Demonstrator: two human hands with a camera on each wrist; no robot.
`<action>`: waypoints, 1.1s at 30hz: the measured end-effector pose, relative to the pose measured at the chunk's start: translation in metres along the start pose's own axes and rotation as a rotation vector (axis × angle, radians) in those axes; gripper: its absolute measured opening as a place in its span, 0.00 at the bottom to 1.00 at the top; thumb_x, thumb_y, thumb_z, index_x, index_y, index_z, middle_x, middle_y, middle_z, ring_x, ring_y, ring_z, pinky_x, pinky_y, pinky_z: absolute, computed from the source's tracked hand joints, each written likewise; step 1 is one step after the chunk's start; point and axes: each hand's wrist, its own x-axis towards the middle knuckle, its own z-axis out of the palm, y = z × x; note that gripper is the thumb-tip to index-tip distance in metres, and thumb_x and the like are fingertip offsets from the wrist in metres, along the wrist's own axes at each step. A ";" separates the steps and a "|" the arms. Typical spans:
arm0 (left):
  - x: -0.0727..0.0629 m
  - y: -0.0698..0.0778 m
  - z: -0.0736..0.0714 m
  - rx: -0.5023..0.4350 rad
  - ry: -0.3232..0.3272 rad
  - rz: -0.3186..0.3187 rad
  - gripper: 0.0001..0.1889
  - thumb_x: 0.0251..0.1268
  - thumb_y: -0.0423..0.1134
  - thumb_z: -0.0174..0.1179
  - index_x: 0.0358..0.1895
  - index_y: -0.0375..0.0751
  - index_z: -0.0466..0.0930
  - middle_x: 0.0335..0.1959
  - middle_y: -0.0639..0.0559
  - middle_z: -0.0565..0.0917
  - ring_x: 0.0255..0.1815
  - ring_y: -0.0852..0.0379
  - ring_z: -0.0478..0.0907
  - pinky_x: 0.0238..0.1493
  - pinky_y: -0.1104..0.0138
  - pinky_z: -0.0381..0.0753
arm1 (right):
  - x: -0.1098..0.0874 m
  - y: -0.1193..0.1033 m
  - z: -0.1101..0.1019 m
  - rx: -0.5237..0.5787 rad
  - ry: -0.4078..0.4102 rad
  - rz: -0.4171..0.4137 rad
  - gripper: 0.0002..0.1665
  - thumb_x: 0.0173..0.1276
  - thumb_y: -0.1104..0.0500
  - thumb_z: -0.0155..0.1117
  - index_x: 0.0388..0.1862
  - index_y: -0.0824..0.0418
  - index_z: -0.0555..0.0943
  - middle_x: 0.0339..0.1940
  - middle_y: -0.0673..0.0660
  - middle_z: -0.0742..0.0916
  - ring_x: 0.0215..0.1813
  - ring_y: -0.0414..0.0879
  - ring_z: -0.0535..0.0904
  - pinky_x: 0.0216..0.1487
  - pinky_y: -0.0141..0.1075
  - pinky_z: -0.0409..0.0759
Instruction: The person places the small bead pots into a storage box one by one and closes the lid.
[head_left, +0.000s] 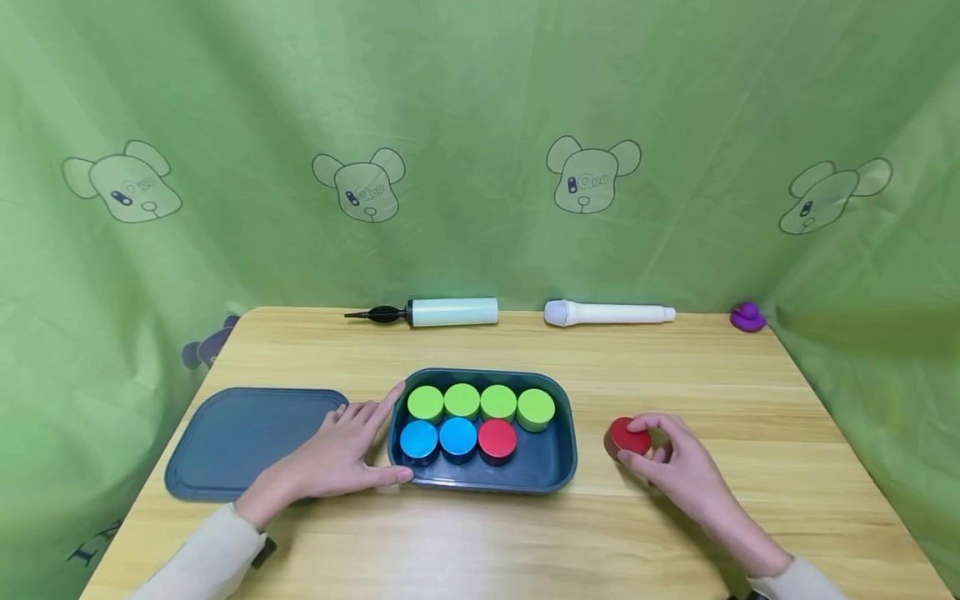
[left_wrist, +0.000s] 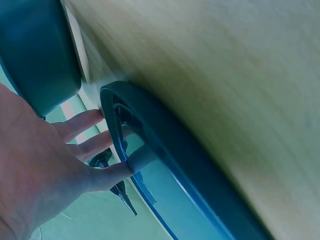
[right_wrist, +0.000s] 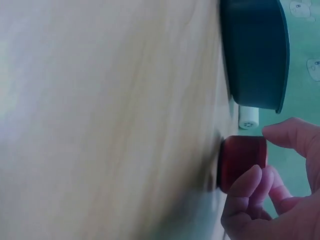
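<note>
A dark blue-grey box (head_left: 551, 450) holds several green-topped round pieces (head_left: 461, 400), two blue-topped ones (head_left: 457, 435) and one red-topped piece (head_left: 497, 440). My left hand (head_left: 341, 454) spreads at the box's left end, thumb and index fingertips at its rim, fingers fairly straight. Its other fingertips come over the right edge of a flat dark lid (head_left: 247, 442); the left wrist view shows them at the lid's rim (left_wrist: 165, 125). Right of the box, my right hand (head_left: 686, 471) pinches a red round piece (head_left: 626, 435) between thumb and fingers, low over the table (right_wrist: 125, 125).
Along the table's back edge lie a hand pump (head_left: 453, 312) with a black nozzle, a white toy microphone (head_left: 618, 313) and a small purple duck-like toy (head_left: 747, 317). Behind them hangs a green curtain (head_left: 480, 83) with bear-head drawings.
</note>
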 end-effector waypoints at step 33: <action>-0.002 0.001 0.000 0.000 0.011 0.003 0.61 0.68 0.80 0.59 0.92 0.62 0.34 0.83 0.36 0.66 0.83 0.31 0.60 0.75 0.22 0.48 | -0.008 -0.034 0.015 0.072 0.137 -0.191 0.25 0.71 0.59 0.82 0.60 0.54 0.78 0.31 0.58 0.81 0.31 0.46 0.77 0.29 0.33 0.77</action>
